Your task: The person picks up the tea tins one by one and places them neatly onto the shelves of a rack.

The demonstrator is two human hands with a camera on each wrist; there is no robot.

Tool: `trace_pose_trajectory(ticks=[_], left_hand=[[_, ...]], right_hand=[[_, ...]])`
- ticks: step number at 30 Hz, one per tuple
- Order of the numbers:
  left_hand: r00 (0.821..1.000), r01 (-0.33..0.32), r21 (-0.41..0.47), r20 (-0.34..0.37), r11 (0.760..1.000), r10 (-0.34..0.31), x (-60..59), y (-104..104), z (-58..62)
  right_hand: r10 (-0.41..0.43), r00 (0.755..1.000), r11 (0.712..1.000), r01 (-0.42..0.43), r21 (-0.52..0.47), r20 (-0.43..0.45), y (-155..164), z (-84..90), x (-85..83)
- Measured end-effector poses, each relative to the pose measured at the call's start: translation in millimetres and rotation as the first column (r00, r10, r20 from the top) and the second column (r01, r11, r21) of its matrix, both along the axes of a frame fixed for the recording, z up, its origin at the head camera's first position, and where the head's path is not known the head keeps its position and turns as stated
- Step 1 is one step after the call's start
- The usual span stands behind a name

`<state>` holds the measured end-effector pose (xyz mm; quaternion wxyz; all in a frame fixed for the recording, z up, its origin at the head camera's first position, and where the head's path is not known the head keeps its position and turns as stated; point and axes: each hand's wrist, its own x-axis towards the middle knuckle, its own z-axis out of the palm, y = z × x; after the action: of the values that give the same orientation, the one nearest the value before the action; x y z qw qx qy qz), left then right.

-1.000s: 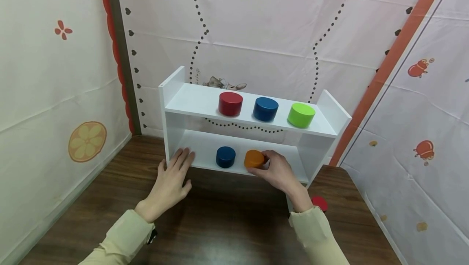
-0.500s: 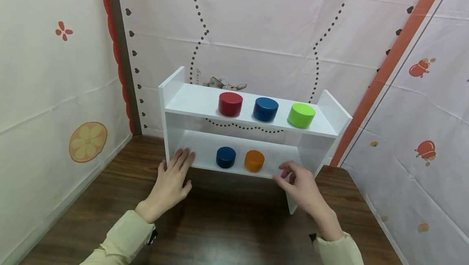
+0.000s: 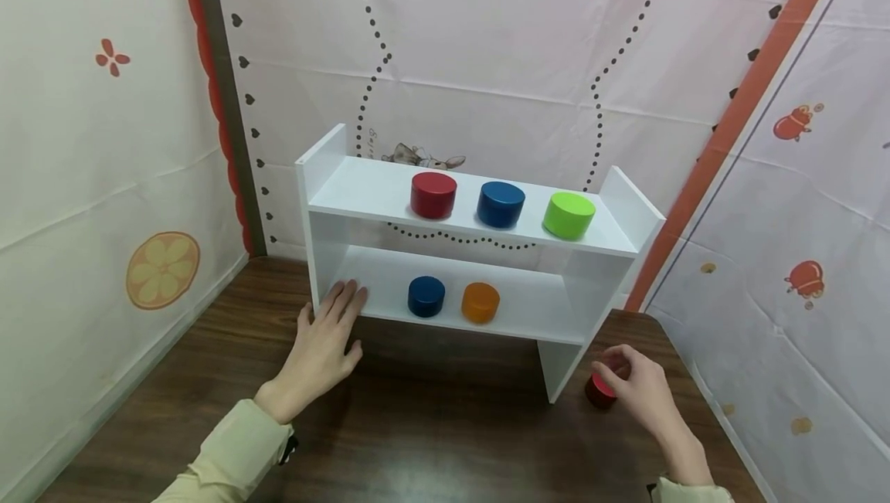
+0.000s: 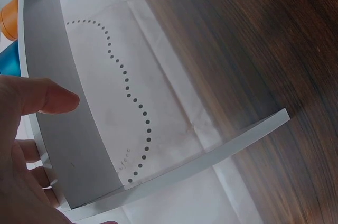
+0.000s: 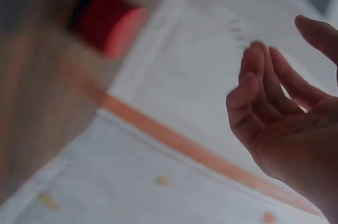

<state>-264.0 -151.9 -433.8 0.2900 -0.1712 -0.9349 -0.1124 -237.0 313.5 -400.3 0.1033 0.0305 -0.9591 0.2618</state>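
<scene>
My left hand rests its straight fingers on the left end of the lower board of a white two-tier shelf. Its thumb sticks out free in the left wrist view. At the right, my right hand hovers with loosely bent fingers by a red cylinder on the table. The right wrist view shows a gap between those fingers and the red cylinder; the hand holds nothing. On the lower board stand a dark blue cylinder and an orange cylinder.
The upper board carries another red cylinder, a blue cylinder and a lime green cylinder. The shelf stands on a dark wooden table, with patterned white cloth at the back and both sides.
My right hand let go of the orange cylinder on the lower board, then moved right and toward me, over to the red cylinder on the table. The left hand stayed put.
</scene>
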Motion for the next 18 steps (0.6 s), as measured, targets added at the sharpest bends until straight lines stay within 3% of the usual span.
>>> trace_pose_trajectory(ticks=[4, 9, 18], left_hand=[[1.000, -0.004, -0.002, 0.012, 1.000, 0.004, -0.2, 0, -0.2], [0.999, -0.009, -0.010, 0.041, 1.000, 0.010, 0.7, 0, -0.9], [1.000, -0.012, -0.012, 0.026, 1.000, 0.012, -0.7, 0, 0.3]], right_hand=[[-0.051, 0.994, 0.998, 0.046, 0.052, 0.096, 21, -27.0, -11.1], [-0.106, 0.967, 0.991, 0.084, 0.105, 0.230, 36, -55.1, -24.8], [-0.057, 0.966, 0.995, 0.035, 0.090, 0.252, 39, -70.3, -37.1]])
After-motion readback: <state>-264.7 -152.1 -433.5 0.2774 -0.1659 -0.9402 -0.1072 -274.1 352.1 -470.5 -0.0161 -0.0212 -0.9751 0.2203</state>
